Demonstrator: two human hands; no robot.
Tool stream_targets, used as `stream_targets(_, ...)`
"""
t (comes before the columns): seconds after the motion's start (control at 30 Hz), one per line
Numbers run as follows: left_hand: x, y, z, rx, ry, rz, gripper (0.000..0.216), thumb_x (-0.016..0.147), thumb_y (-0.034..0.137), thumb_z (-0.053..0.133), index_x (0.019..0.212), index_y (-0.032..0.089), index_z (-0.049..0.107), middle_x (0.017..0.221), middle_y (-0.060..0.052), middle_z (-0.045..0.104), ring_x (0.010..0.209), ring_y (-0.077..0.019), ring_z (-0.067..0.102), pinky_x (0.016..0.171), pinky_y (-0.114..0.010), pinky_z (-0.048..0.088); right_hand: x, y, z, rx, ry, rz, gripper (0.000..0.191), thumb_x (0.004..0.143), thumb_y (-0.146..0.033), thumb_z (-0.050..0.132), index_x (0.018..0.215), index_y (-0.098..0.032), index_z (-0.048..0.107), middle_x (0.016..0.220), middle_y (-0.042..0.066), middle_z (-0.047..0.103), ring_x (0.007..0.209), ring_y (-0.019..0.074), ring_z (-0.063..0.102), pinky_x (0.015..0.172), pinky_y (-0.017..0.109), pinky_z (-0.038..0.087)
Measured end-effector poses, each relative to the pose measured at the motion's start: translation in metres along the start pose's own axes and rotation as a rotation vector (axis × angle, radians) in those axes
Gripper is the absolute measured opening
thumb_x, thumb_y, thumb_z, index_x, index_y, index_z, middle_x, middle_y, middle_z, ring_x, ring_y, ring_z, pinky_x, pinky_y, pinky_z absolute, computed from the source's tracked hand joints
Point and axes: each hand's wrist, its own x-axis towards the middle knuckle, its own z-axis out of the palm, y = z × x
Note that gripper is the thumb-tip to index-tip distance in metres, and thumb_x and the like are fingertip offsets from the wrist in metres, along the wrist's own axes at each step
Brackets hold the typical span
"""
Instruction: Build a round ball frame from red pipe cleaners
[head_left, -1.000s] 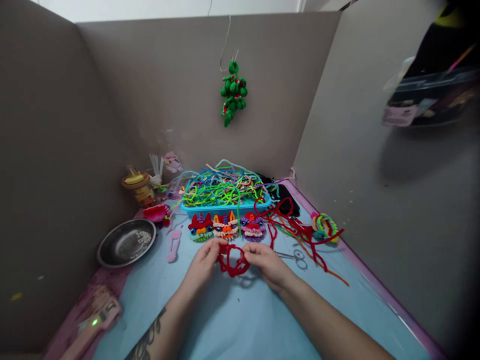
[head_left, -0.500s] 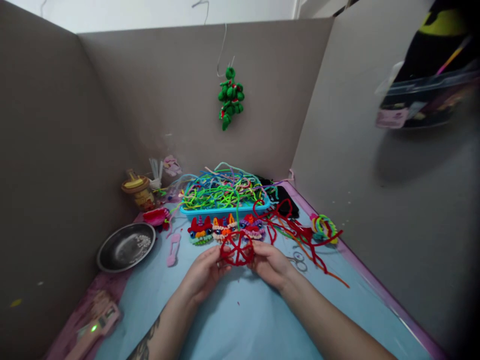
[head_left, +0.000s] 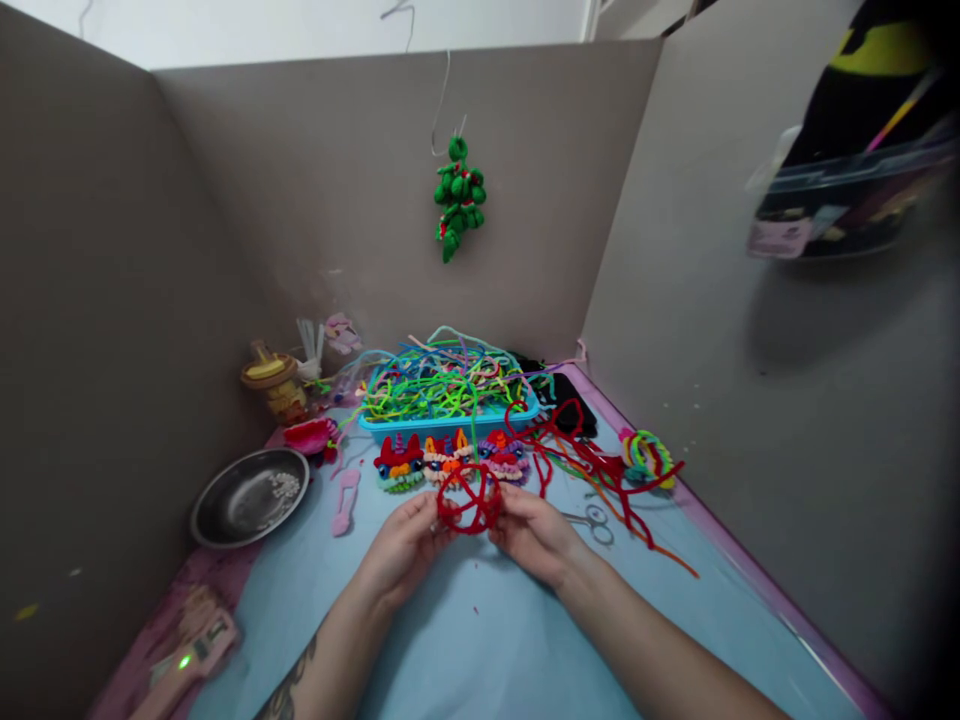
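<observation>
Between my two hands is a red pipe-cleaner ring with spokes [head_left: 471, 498], held up above the table so that its open face looks toward me. My left hand [head_left: 409, 540] pinches its left rim, fingers curled. On the opposite rim, my right hand [head_left: 534, 532] is closed in the same way. Just behind the ring stand three small colourful figures with eyes and horns, a red one [head_left: 400, 462], an orange and cream one [head_left: 448, 458] and a purple one [head_left: 504, 457]. Scissors [head_left: 598, 524] lie to the right of my right hand.
A blue basket [head_left: 450, 424] full of pipe cleaners stands at the back. Red strands [head_left: 600, 460] sprawl to the right. Leftward are a metal bowl [head_left: 247, 500] with small pale bits, a pink clip-like piece [head_left: 345, 502] and a pink glue gun [head_left: 195, 655]. Grey partitions [head_left: 360, 200] enclose the table.
The red ring has turned slightly in my fingers, and its spokes now sit at a different angle. Both hands keep their grip, and the camera view has shifted a little.
</observation>
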Motion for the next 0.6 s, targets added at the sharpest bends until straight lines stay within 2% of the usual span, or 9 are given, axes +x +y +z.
stream_targets(0.23,-0.0004,0.0006,0.0016,-0.012,0.005,0.019,0.02,0.074,0.028,0.071,0.087,0.013,0.07,0.088,-0.007,0.068,0.082,-0.0172,0.059,0.077,-0.029,0.047,0.0016,0.0034,-0.0006,-0.002,0.014,-0.012,0.024,0.068,-0.014,0.07,0.086,-0.022,0.058,0.066,-0.006,0.065,0.056,0.0097,0.059,0.053,0.021,0.04)
stream_targets(0.37,-0.0005,0.0002,0.0045,0.013,-0.034,0.058,0.019,0.074,0.03,0.072,0.081,0.013,0.069,0.083,-0.006,0.067,0.079,-0.0162,0.058,0.078,-0.028,0.046,0.0013,0.006,-0.0006,-0.014,0.011,-0.008,0.025,0.067,-0.017,0.073,0.086,-0.022,0.058,0.065,-0.006,0.064,0.054,0.0086,0.057,0.051,0.02,0.039)
stream_targets(0.6,-0.0015,-0.0004,0.0023,0.036,-0.106,0.113,0.018,0.077,0.029,0.068,0.07,0.013,0.064,0.071,-0.003,0.06,0.068,-0.0129,0.053,0.069,-0.026,0.044,-0.0014,0.0092,0.0023,-0.076,-0.033,-0.007,0.024,0.061,-0.015,0.074,0.079,-0.019,0.059,0.066,-0.003,0.062,0.059,0.0109,0.057,0.054,0.021,0.038)
